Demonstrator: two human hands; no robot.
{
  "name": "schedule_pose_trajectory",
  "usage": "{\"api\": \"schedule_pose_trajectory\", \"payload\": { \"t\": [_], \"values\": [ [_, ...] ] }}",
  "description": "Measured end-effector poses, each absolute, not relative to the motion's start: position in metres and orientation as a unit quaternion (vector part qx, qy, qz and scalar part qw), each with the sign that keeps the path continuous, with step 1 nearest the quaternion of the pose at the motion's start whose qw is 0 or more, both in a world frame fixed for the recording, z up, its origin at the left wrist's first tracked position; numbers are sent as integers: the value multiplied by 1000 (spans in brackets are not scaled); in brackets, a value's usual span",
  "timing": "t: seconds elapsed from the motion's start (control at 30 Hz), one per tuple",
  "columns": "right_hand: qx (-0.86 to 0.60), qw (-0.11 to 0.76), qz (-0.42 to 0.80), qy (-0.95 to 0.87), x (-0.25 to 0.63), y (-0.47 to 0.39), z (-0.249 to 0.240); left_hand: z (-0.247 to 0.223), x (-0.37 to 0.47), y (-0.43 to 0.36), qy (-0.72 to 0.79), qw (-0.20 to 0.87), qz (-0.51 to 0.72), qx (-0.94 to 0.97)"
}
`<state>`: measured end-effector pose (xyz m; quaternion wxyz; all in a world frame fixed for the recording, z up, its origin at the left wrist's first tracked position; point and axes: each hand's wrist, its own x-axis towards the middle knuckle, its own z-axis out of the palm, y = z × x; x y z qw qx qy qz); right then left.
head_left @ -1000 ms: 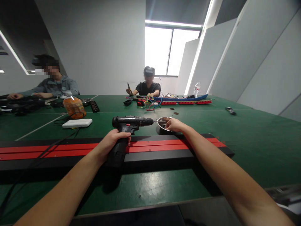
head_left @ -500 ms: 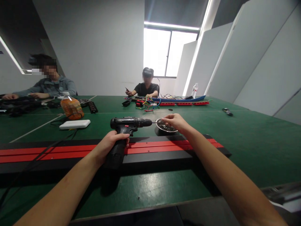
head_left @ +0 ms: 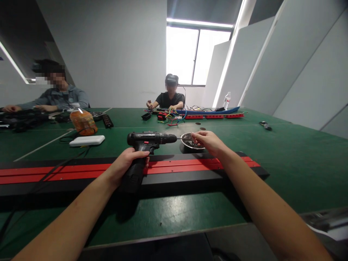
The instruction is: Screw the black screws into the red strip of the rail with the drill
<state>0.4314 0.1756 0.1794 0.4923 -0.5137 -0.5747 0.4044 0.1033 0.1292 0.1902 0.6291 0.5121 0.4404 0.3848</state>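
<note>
My left hand [head_left: 130, 163] is wrapped round the grip of a black power drill [head_left: 148, 138], which points to the right with a thin bit in its chuck. At the bit's far end, the fingers of my right hand [head_left: 203, 139] are pinched together; what they hold, if anything, is too small to make out. Just behind and beneath those fingers is a metal bowl [head_left: 186, 146] of small dark pieces. Under the drill a long black bar with red strips [head_left: 174, 167] lies across the table.
The green table [head_left: 293, 156] bears a white power bank [head_left: 87, 140], an orange-filled bottle [head_left: 83, 121], a black socket strip [head_left: 107, 121], coloured wires [head_left: 174, 116] and a blue strip [head_left: 209, 111]. Two people sit beyond, one at the left and one opposite.
My right hand has shifted slightly right, away from the drill's chuck, and more of the bit shows. The drill stays in my left hand. The view has tilted a little.
</note>
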Motion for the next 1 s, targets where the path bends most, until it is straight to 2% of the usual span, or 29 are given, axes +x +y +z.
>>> {"api": "schedule_pose_trajectory", "payload": {
  "t": [0.43, 1.0],
  "values": [
    [-468, 494, 518, -518, 428, 173, 180, 187, 99, 130, 441, 628, 377, 520],
    [-440, 488, 550, -515, 429, 172, 180, 187, 99, 129, 438, 629, 373, 522]
  ]
}}
